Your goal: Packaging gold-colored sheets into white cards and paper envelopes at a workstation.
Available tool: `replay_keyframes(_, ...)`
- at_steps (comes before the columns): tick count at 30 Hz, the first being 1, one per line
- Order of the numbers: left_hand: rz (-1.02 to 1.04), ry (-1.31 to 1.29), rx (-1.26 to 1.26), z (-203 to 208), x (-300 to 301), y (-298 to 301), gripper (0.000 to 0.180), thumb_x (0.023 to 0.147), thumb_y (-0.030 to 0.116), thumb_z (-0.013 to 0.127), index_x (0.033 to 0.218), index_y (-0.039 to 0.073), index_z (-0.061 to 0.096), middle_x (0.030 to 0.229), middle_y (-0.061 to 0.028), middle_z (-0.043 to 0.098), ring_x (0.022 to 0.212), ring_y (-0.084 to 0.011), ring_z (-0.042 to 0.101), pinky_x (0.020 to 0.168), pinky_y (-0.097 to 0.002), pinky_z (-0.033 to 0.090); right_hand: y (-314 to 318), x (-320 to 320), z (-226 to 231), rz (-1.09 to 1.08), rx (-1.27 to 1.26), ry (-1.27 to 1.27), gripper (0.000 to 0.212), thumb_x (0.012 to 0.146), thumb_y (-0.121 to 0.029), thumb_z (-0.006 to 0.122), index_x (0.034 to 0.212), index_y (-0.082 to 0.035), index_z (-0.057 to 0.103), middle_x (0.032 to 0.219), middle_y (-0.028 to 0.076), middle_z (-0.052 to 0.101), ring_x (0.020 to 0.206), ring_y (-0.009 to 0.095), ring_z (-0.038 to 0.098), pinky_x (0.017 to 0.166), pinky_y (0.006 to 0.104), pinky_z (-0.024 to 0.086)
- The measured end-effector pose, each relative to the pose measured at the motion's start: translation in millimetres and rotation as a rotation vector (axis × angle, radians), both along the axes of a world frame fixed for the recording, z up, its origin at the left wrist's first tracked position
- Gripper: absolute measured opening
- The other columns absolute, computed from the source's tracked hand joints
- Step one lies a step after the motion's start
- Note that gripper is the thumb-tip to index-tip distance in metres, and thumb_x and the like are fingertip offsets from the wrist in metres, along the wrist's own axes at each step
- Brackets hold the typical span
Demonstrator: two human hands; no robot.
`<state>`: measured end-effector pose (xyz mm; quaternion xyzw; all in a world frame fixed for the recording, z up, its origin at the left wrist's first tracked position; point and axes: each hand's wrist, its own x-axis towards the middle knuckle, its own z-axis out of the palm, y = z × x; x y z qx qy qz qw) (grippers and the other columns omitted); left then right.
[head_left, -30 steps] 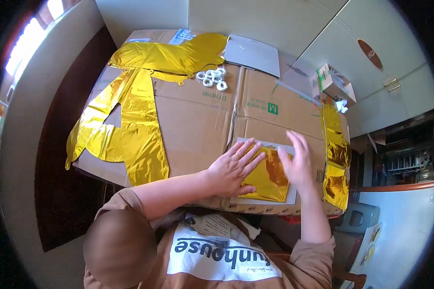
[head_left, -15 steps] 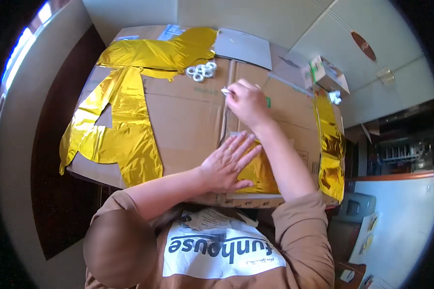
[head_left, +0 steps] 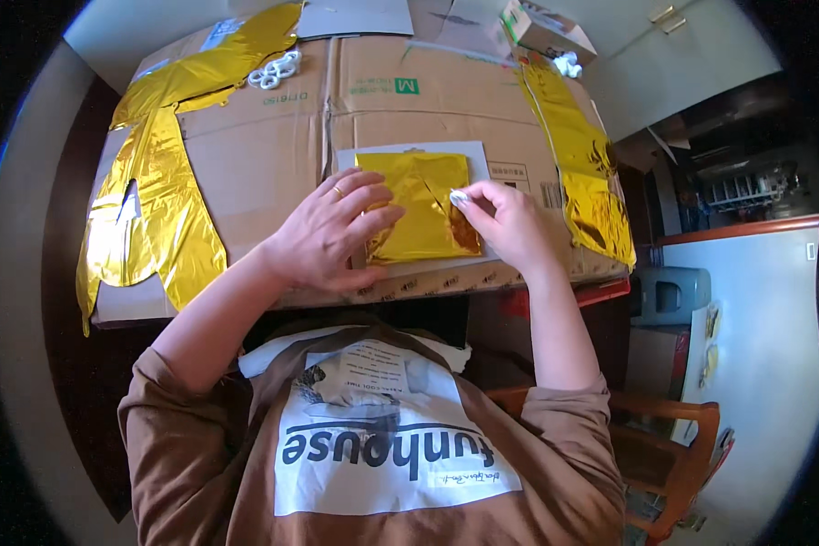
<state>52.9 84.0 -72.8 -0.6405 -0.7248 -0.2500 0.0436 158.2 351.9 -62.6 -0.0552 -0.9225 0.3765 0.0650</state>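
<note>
A folded square of gold foil [head_left: 409,214] lies on a white card [head_left: 346,156] near the front edge of a large cardboard sheet. My left hand [head_left: 332,223] rests with fingers spread over the foil's left side, its fingertips at the edge. Above the right part of the foil, my right hand [head_left: 510,223] pinches a small white piece [head_left: 460,197] between thumb and fingers; its exact kind is too small to make out. Further left, a flat gold foil balloon [head_left: 150,209] with a triangular gap is spread out.
Several white rings [head_left: 275,70] sit in a cluster beside another gold foil shape [head_left: 209,64]. A gold foil strip [head_left: 581,164] runs along the cardboard's right side, with a white crumpled bit [head_left: 568,64] and a box [head_left: 546,32] beyond. A wooden chair [head_left: 673,455] stands at lower right.
My right hand has come back toward me, over the folded foil, still pinching the white piece. My left hand has slid to the foil's left side, uncovering more of it. The view has shifted.
</note>
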Motion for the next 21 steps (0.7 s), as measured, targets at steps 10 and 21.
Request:
replay_keyframes(10,-0.141,0.343,-0.003,0,10,6,0.047,0.075,0.012,0.070,0.121,0.002,0.062,0.114,-0.0154,0.064,0.110,-0.0323,0.066,0.092,-0.0438,0.056,1,-5,6,0.018,0.220,-0.073,0.022,0.091,-0.029,0.070,0.094,-0.007,0.073,0.077,0.011,0.070,0.069,0.024,0.066,0.065,0.0365,0.050)
replay_keyframes(21,-0.126,0.088,0.092,-18,-33,13,0.040,0.075,0.006,0.073,0.114,0.003,0.067,0.106,-0.0159,0.069,0.099,-0.0332,0.069,0.087,-0.0416,0.057,2,-5,13,0.053,0.275,-0.100,0.020,0.092,-0.026,0.069,0.095,-0.007,0.074,0.077,0.010,0.070,0.066,0.022,0.066,0.061,0.0350,0.047)
